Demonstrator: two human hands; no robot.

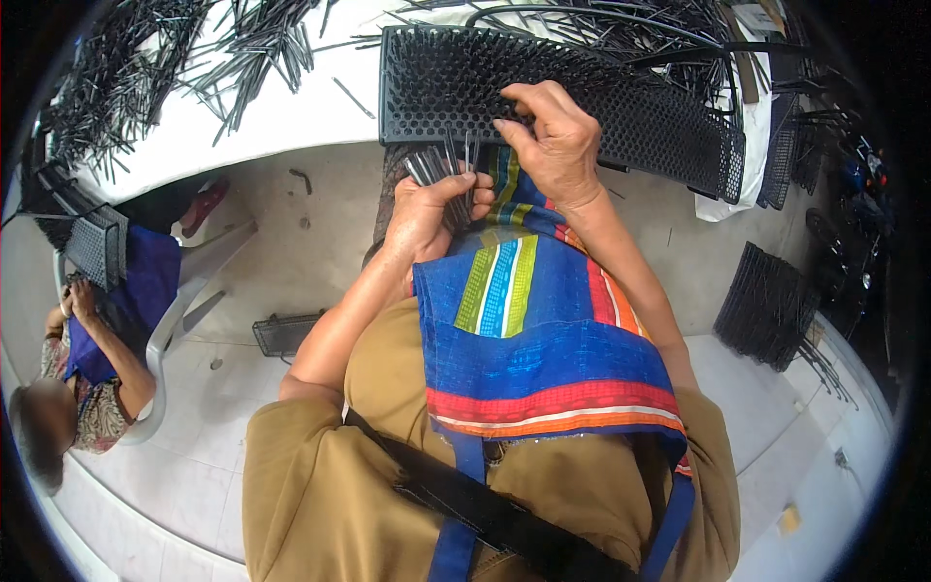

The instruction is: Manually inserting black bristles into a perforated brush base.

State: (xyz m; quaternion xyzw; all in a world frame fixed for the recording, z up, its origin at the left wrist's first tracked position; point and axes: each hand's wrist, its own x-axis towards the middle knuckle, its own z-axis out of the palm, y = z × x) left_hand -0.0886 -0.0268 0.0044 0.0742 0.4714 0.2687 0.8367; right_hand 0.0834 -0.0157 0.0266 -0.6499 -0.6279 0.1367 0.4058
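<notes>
In my left hand (pixel 432 209) is a bundle of thin black sticks (pixel 427 167), their tips pointing up and away from me. The fingers wrap round it just below the near edge of a long black perforated rack (pixel 621 116). Many holes in the rack's left part hold upright black sticks, while most holes toward the right show bare. My right hand (pixel 553 145) hovers over the rack's near middle, with thumb and forefinger curled and a gap between their tips. Nothing can be made out between them.
Loose black sticks (pixel 267 58) lie in heaps on the white table (pixel 213 145). Another filled black rack (pixel 766 306) stands at the right, and a small dark rack (pixel 286 335) rests on the floor. At the left, a person (pixel 97 388) sits in a white chair, handling a similar rack.
</notes>
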